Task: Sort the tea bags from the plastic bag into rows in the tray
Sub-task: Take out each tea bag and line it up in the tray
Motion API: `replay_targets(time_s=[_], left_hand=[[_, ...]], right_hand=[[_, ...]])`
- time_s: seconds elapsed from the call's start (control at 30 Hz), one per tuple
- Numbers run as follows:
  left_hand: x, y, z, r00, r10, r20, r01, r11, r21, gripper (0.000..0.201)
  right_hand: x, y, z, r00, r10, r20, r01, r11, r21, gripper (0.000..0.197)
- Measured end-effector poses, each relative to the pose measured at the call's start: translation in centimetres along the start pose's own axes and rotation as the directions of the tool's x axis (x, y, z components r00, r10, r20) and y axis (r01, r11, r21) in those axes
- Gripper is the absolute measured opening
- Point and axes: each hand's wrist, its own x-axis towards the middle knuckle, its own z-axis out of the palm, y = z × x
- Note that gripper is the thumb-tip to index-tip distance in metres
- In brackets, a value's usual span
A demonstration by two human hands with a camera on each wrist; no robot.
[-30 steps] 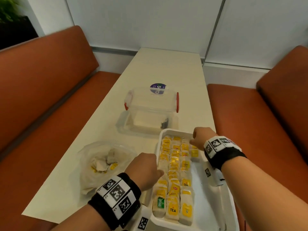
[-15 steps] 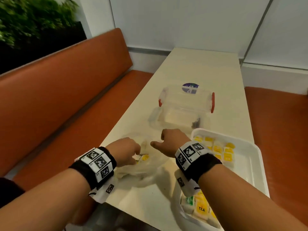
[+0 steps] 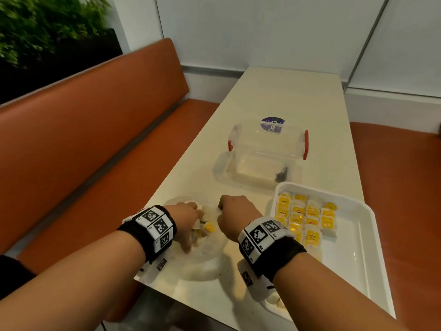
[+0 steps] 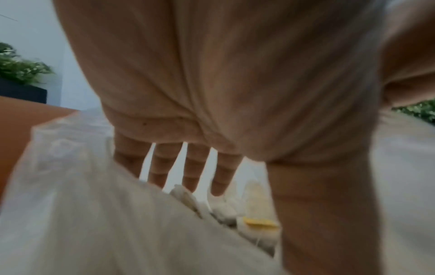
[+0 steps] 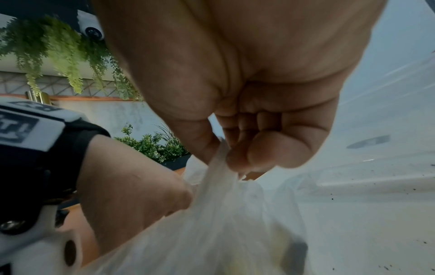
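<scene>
A crumpled clear plastic bag [image 3: 205,259] lies on the table near its front left corner, with loose tea bags [image 3: 208,227] inside. My left hand [image 3: 188,218] reaches into the bag's mouth. In the left wrist view its fingers [image 4: 195,167] are straight and spread just above the tea bags [image 4: 259,222], holding nothing. My right hand [image 3: 235,216] pinches the bag's edge [image 5: 223,186] between thumb and fingers and holds it up. To the right, the white tray [image 3: 358,259] holds rows of yellow-labelled tea bags [image 3: 303,218] along its left side.
A clear plastic box with red latches [image 3: 267,149] stands behind the bag and tray. Orange benches [image 3: 95,139] run along both long sides of the table. The table's front edge [image 3: 191,304] is right under my wrists. Plants [image 3: 35,32] stand at the far left.
Both hands left the tray and moved left to the plastic bag. The left hand went into the bag's mouth and the right hand took hold of its edge.
</scene>
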Motion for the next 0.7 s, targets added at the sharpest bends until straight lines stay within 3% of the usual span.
replay_targets(time_s=[0.07, 0.23, 0.3, 0.53, 0.7], left_hand=[[0.2, 0.2, -0.2, 0.998, 0.011, 0.066, -0.015, 0.998, 0.058, 0.095], [0.0, 1.0, -1.3, 0.998, 0.066, 0.008, -0.066, 0.997, 0.050, 0.036], [0.0, 0.6, -1.4, 0.996, 0.091, 0.015, -0.092, 0.994, 0.055, 0.031], [-0.3, 0.7, -2.5, 0.995, 0.101, 0.006, -0.101, 0.994, 0.044, 0.030], [-0.3, 0.4, -2.5, 0.995, 0.045, 0.090, -0.043, 0.999, -0.022, 0.078]], right_hand=[[-0.2, 0.0, 0.0, 1.000, 0.003, 0.000, -0.003, 1.000, 0.012, 0.025], [-0.7, 0.1, 0.1, 1.000, 0.014, 0.002, -0.014, 0.999, 0.031, 0.028], [-0.9, 0.1, 0.1, 1.000, 0.012, 0.002, -0.012, 0.999, 0.032, 0.029], [-1.0, 0.2, 0.0, 1.000, 0.002, -0.021, -0.001, 0.999, 0.050, 0.027], [-0.7, 0.3, -0.4, 0.998, -0.013, -0.056, 0.017, 0.998, 0.060, 0.025]])
